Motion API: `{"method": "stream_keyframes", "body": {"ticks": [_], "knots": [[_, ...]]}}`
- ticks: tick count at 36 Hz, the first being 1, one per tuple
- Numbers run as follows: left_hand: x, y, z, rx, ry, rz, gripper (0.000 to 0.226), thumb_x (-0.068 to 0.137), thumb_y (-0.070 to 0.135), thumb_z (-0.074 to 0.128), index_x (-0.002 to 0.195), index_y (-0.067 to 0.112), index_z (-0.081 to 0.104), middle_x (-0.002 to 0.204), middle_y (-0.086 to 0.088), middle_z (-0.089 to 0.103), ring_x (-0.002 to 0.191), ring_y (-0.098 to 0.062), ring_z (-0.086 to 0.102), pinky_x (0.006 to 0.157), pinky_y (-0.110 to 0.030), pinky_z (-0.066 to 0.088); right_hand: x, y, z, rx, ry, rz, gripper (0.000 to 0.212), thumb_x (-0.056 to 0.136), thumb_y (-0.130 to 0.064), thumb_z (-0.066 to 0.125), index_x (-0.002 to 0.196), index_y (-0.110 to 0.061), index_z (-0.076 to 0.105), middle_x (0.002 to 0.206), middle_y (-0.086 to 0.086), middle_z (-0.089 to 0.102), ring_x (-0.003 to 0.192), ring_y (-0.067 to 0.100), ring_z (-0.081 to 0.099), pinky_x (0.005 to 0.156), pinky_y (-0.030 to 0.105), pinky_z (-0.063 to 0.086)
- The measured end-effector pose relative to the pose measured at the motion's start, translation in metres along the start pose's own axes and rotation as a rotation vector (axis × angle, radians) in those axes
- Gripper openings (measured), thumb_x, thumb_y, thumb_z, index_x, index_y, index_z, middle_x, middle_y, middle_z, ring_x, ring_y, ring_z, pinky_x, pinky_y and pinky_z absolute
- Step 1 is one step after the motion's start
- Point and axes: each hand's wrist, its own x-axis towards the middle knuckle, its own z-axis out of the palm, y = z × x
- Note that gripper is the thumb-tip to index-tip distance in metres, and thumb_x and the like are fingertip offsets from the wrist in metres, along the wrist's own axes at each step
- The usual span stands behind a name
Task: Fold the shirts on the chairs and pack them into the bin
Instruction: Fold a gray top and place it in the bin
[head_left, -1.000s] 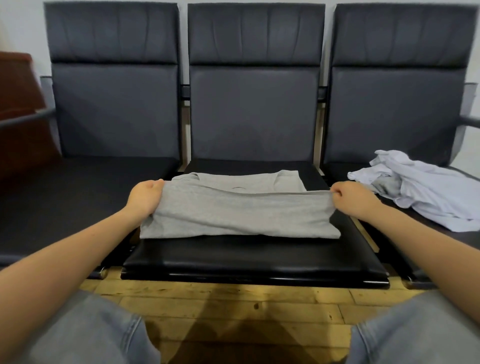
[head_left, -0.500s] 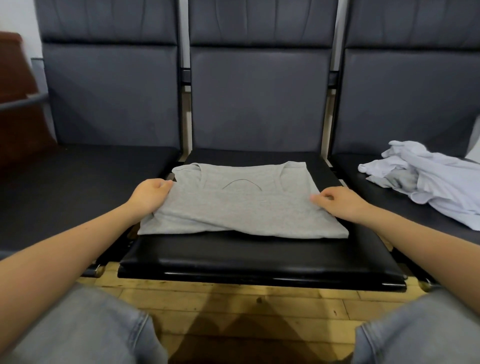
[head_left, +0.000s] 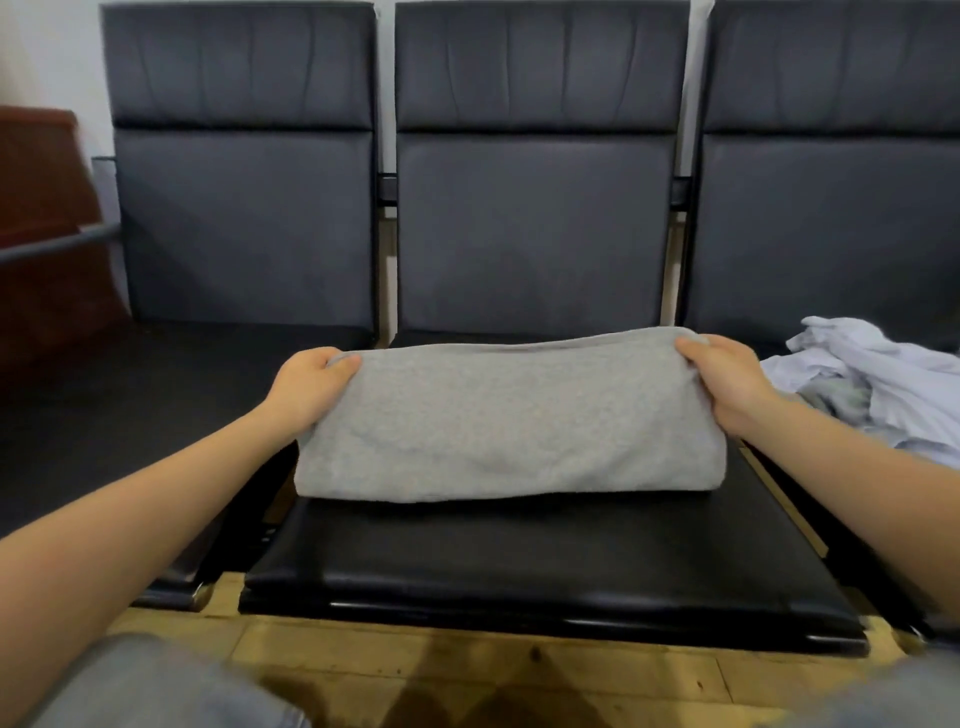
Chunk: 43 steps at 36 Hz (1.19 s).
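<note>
Starting at the far left: dark reddish-brown wooden furniture (head_left: 41, 228) against the wall, with a grey metal armrest bar (head_left: 57, 244) slanting across it. Next along, the left chair (head_left: 244, 208), dark grey padded back, black seat with nothing lying on the visible part. Left forearm reaching in from the lower left corner over a grey trouser knee (head_left: 156, 686). Left hand (head_left: 311, 384) curled round the left end of the folded grey shirt (head_left: 509, 421), thumb lying on top of the cloth, fingers tucked underneath and out of sight. Shirt stretched as a thick folded bundle between both hands above the middle chair (head_left: 540, 561); lower edge near the black seat cushion, but contact with the seat not clear from this angle. Front of the bundle smooth, top edge rounded where the fold turns over. Right hand (head_left: 727, 384) gripping the right end of the same shirt, thumb across the top, fingers wrapped under. Right forearm running off toward the lower right. Further right, a crumpled white shirt (head_left: 883, 384) heaped on the seat of the right chair (head_left: 831, 208), a patch of grey fabric showing among its folds, well apart from the grey bundle. Below everything, a yellowish wooden plank floor (head_left: 467, 670) in front of the chair row.
</note>
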Motion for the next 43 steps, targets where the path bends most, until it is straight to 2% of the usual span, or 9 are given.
{"method": "stream_keyframes", "body": {"ticks": [5, 12, 16, 20, 26, 29, 34, 38, 43], "knots": [[0.039, 0.006, 0.001, 0.296, 0.041, 0.136, 0.041, 0.096, 0.035, 0.049, 0.08, 0.0, 0.062, 0.079, -0.016, 0.063, 0.075, -0.03, 0.059, 0.065, -0.042, 0.047, 0.037, -0.009, 0.014, -0.114, 0.055, -0.029, 0.017, 0.093, -0.018, 0.058, 0.107, -0.01, 0.066, 0.091, 0.004, 0.061, 0.09, 0.022, 0.057, 0.077, 0.031, 0.045], [0.087, -0.009, 0.032, 0.605, 0.056, 0.205, 0.033, 0.097, 0.039, 0.049, 0.078, 0.014, 0.059, 0.073, -0.002, 0.059, 0.067, -0.018, 0.056, 0.057, -0.033, 0.043, 0.086, 0.015, 0.04, -0.402, 0.108, -0.029, 0.016, 0.093, -0.018, 0.057, 0.082, -0.007, 0.061, 0.077, 0.013, 0.057, 0.068, 0.025, 0.053, 0.065, 0.033, 0.043], [0.101, -0.031, 0.055, 0.652, 0.066, 0.17, 0.029, 0.098, 0.039, 0.047, 0.081, 0.017, 0.055, 0.074, -0.001, 0.057, 0.069, -0.019, 0.055, 0.054, -0.032, 0.039, 0.092, 0.047, 0.057, -0.591, 0.119, -0.027, 0.011, 0.095, -0.019, 0.052, 0.099, -0.011, 0.058, 0.097, 0.013, 0.062, 0.088, 0.029, 0.057, 0.072, 0.034, 0.043], [0.108, -0.056, 0.075, 0.504, 0.067, 0.067, 0.026, 0.097, 0.039, 0.049, 0.09, 0.015, 0.056, 0.088, -0.004, 0.062, 0.078, -0.022, 0.057, 0.063, -0.036, 0.047, 0.09, 0.068, 0.067, -0.801, 0.136, -0.11, 0.035, 0.094, -0.02, 0.054, 0.127, -0.009, 0.051, 0.12, 0.016, 0.06, 0.114, 0.035, 0.054, 0.086, 0.038, 0.044], [0.106, -0.049, 0.078, 0.445, 0.156, -0.092, 0.044, 0.097, 0.036, 0.051, 0.131, 0.009, 0.047, 0.129, -0.02, 0.046, 0.12, -0.037, 0.042, 0.092, -0.049, 0.043, 0.085, 0.064, 0.063, -0.741, 0.146, -0.07, 0.062, 0.092, -0.027, 0.06, 0.143, -0.001, 0.034, 0.141, 0.025, 0.042, 0.126, 0.042, 0.044, 0.099, 0.043, 0.04], [0.091, -0.031, 0.083, 0.551, 0.188, 0.042, 0.044, 0.097, 0.033, 0.05, 0.135, 0.01, 0.046, 0.132, -0.019, 0.045, 0.123, -0.036, 0.039, 0.094, -0.049, 0.039, 0.075, 0.051, 0.054, -0.769, 0.079, 0.069, 0.075, 0.085, -0.042, 0.069, 0.139, 0.0, 0.038, 0.141, 0.023, 0.037, 0.122, 0.039, 0.047, 0.088, 0.04, 0.043], [0.041, 0.014, 0.101, 0.443, 0.028, 0.151, 0.041, 0.097, 0.037, 0.046, 0.133, 0.017, 0.051, 0.136, -0.011, 0.045, 0.127, -0.03, 0.038, 0.1, -0.044, 0.035, 0.041, 0.038, 0.04, -1.067, -0.169, 0.113, 0.05, 0.081, -0.06, 0.064, 0.093, -0.013, 0.053, 0.108, 0.003, 0.055, 0.106, 0.026, 0.055, 0.075, 0.031, 0.04], [-0.009, 0.021, 0.124, 0.714, -0.277, 0.204, 0.057, 0.097, 0.057, 0.035, 0.147, 0.031, 0.031, 0.156, -0.004, 0.022, 0.144, -0.023, 0.017, 0.115, -0.046, 0.019, 0.021, 0.041, 0.035, -0.892, -0.204, 0.09, 0.03, 0.089, -0.037, 0.061, 0.073, -0.012, 0.052, 0.08, 0.003, 0.056, 0.073, 0.018, 0.053, 0.061, 0.029, 0.039], [-0.032, 0.024, 0.126, 0.824, -0.396, 0.226, 0.061, 0.097, 0.062, 0.025, 0.151, 0.034, 0.021, 0.16, -0.002, 0.015, 0.146, -0.022, 0.014, 0.117, -0.046, 0.014, 0.016, 0.038, 0.015, -0.318, -0.075, 0.326, 0.039, 0.088, -0.026, 0.063, 0.121, -0.006, 0.056, 0.118, 0.011, 0.06, 0.098, 0.028, 0.058, 0.076, 0.034, 0.046]]}}
